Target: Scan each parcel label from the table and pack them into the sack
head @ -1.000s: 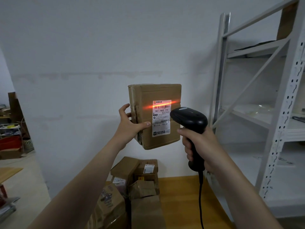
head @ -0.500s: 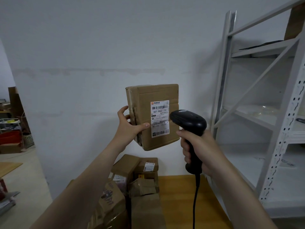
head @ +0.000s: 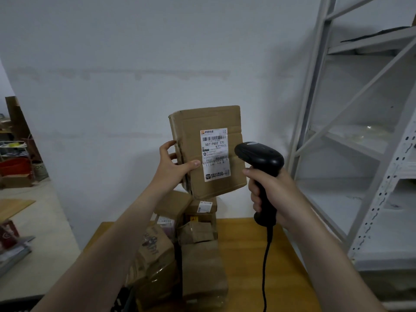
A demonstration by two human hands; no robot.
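Red beam having vanished, left hand point(head: 173, 168) is gripping the edge of the stiff, likely light parcel point(head: 208, 154) mid-frame; right hand point(head: 275, 194) is clutching the scanner point(head: 258, 155).

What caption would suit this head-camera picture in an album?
Left hand holds a labelled cardboard parcel while the right hand points a black scanner at it, above other parcels on the wooden table.

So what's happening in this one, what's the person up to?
A person is working through parcels. Their left hand holds a brown cardboard parcel upright, its white shipping label facing them, while the right hand grips a black corded handheld barcode scanner aimed at that label. No scan beam shows on the label at this moment. More brown cardboard parcels sit piled on the wooden table below. No sack is in view.
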